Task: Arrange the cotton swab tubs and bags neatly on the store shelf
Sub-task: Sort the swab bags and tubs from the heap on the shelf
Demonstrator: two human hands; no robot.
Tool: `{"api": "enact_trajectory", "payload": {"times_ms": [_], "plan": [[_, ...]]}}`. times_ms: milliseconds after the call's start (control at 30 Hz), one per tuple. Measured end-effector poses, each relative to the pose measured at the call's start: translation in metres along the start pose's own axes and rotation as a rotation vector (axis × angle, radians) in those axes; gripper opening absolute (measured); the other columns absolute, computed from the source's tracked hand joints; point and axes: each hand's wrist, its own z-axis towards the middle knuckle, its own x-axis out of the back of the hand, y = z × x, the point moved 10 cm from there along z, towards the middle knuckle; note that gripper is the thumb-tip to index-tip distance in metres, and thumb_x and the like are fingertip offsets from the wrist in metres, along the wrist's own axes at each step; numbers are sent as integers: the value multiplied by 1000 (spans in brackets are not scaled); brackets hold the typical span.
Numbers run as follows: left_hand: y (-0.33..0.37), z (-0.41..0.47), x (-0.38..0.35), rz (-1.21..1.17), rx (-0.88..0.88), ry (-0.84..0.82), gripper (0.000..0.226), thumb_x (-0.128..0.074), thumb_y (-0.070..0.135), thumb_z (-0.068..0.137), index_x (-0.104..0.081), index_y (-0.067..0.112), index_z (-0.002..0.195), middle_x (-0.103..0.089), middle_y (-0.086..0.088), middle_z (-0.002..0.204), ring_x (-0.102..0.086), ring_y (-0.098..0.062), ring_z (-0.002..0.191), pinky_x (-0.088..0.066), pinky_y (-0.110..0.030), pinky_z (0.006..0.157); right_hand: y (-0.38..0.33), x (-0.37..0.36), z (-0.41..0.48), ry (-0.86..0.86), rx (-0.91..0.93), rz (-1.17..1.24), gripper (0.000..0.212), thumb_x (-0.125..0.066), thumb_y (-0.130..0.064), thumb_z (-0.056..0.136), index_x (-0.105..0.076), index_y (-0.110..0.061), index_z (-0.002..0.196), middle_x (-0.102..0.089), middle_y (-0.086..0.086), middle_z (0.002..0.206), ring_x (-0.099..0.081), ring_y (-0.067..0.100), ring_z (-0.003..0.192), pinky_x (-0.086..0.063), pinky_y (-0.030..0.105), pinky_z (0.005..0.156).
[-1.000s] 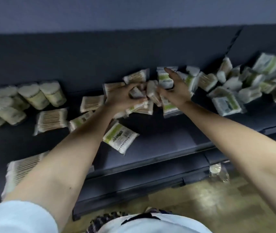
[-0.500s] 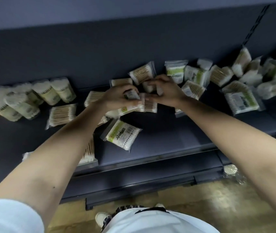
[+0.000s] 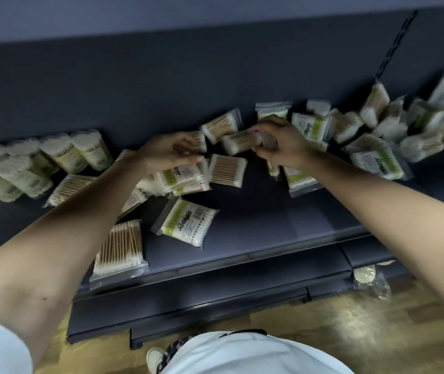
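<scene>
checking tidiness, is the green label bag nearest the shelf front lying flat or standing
Lying flat: the green label bag rests on the shelf with its printed face up.

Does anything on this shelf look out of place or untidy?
The bags lie scattered at all angles along the shelf, some piled on each other; one bag sits askew at the front edge. A packet lies on the floor.

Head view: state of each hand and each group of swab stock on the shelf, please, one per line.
Left hand, over the stacked bags; blurred, hold unclear.
Right hand, fingers curled round a wooden-stick bag.
Tubs, clustered at the left end, untouched.
Green-label bag, flat, loose at the front.
Heap of bags, jumbled at the right end.
</scene>
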Motion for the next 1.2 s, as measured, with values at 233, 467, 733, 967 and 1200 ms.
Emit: {"api": "enact_trajectory", "payload": {"times_ms": [233, 467, 733, 967, 1200], "plan": [[12, 14, -1, 103, -36, 127, 66, -71, 46, 77, -45, 26, 134, -51, 2, 134, -47, -14, 123, -38, -24, 101, -39, -19, 49, -7, 22, 114, 69, -69, -35, 79, -38, -23, 140, -37, 6, 142, -34, 22, 132, -27, 22, 105], [8, 16, 5, 257, -16, 207, 79, -67, 63, 70, -42, 30, 137, -46, -1, 140, -37, -21, 133, -26, -42, 113, -20, -65, 57, -248, -106, -142, 79, -72, -42, 72, -35, -27, 141, -35, 4, 139, -44, 27, 124, -40, 36, 103], [-7, 25, -4, 226, -1, 138, 70, -65, 61, 73, -44, 34, 134, -51, 2, 134, -32, -20, 131, -32, -34, 107, -5, -44, 31, -216, -112, -154, 48, -72, -26, 74, -59, -21, 120, -46, 5, 121, -55, 23, 105, -46, 33, 91], [-6, 23, -16, -9, 23, 47, 54, -70, 46, 77, -49, 39, 126, -59, 10, 118, -56, -10, 109, -46, -29, 94, 7, -27, 8, -227, -109, -149, 41, -73, -24, 75, -63, -23, 115, -49, 3, 117, -53, 18, 104, -40, 26, 87], [22, 26, -2, -80, -92, 136, 48, -66, 36, 86, -52, 22, 129, -54, 7, 129, -49, -7, 119, -41, -26, 100, -1, 14, 12, 136, -41, -30, 35, -72, -9, 74, -67, -12, 108, -60, 11, 108, -59, 22, 99, -38, 16, 88]]}}
